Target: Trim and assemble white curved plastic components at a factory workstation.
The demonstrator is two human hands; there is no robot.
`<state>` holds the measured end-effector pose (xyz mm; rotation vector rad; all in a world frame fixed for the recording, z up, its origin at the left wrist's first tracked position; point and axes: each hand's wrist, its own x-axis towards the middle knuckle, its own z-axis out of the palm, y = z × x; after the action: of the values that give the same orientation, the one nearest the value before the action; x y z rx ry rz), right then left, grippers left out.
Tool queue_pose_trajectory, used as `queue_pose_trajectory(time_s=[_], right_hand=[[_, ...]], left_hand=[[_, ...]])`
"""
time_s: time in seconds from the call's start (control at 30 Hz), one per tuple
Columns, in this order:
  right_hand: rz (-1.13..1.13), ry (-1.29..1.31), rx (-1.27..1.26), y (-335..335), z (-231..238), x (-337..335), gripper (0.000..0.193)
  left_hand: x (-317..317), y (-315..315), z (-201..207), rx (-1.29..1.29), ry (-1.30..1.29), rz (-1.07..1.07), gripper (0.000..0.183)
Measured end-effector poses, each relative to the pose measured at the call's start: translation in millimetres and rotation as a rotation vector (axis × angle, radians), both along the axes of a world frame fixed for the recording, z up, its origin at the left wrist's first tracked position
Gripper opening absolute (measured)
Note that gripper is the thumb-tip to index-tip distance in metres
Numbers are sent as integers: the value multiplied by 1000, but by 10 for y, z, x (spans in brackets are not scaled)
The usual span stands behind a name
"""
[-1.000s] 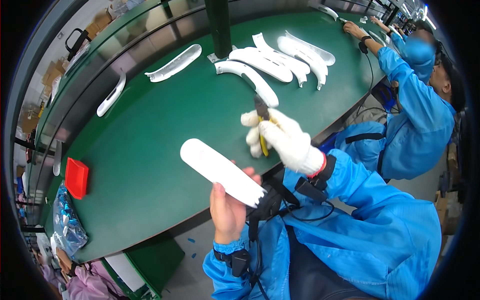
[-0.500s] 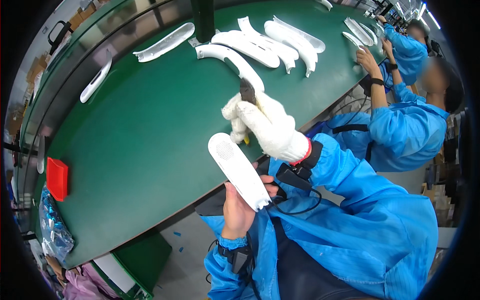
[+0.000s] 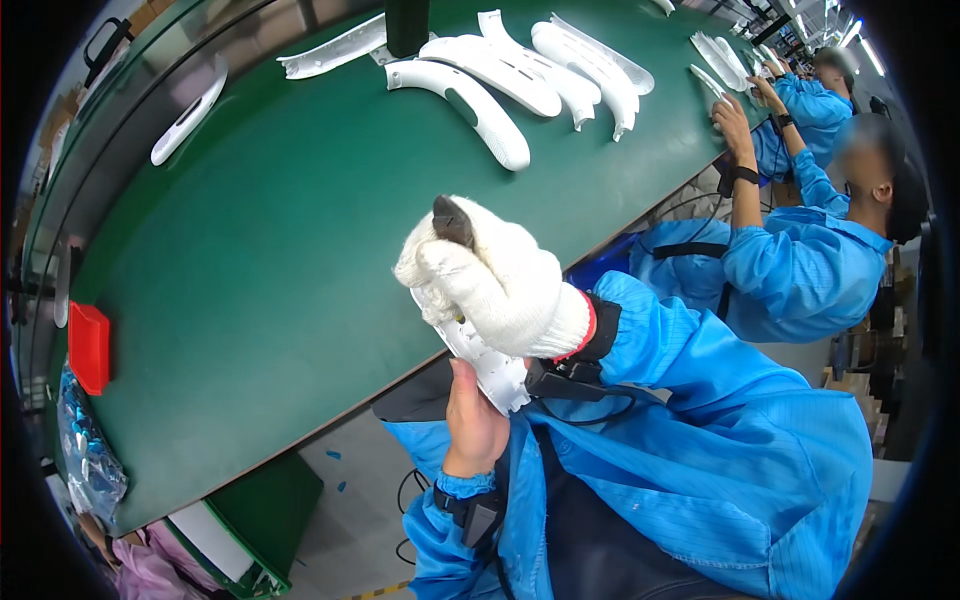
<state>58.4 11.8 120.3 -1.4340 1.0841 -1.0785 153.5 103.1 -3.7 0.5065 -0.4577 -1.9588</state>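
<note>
My bare left hand [image 3: 476, 428] grips a white, elongated plastic shell [image 3: 497, 374] by its lower end, thumb along the edge. Over the shell's upper part is my right hand [image 3: 505, 285], in a white knit glove with a red cuff edge. Its fingers are closed around a dark tool [image 3: 453, 221], whose blunt end sticks up out of the fist. A speck of yellow shows below the fist; the tool's working end is hidden. The gloved fingers cover most of the shell's far end, and I cannot tell whether the tool touches it.
Several white curved shells [image 3: 490, 72] lie at the far side of the green table [image 3: 270, 270], around a dark post [image 3: 407, 25]. Another shell [image 3: 190, 112] lies far left. A red bin [image 3: 88, 348] and a plastic bag [image 3: 88, 445] sit left. Co-workers in blue [image 3: 800, 250] sit right.
The shell has been turned over, from its smooth perforated face to its ribbed inner side. My right hand has come down and left over it, still holding the tool.
</note>
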Motion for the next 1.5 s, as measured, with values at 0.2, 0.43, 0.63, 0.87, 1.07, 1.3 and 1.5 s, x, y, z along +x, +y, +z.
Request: queue_pose_trajectory(time_s=[0.2, 0.43, 0.63, 0.87, 1.07, 1.3, 1.5], right_hand=[[-3, 10, 78, -56, -73, 27, 21], [-3, 3, 58, -32, -68, 4, 22], [-13, -88, 31, -40, -38, 54, 23], [-30, -121, 170, -108, -84, 101, 26], [-10, -160, 282, -179, -79, 41, 26], [-17, -119, 283, -204, -121, 66, 27], [-43, -86, 300, -192, -90, 72, 26]], left_hand=[[-15, -28, -70, 92, 37, 15, 63], [-88, -116, 33, 90, 145, 37, 62], [-63, -99, 50, 151, 96, 78, 58], [-80, -127, 47, 88, 29, 87, 55], [-52, -147, 88, 47, 12, 44, 54], [-87, -150, 78, 63, -41, 71, 54], [-121, -130, 134, 185, 5, 123, 55]])
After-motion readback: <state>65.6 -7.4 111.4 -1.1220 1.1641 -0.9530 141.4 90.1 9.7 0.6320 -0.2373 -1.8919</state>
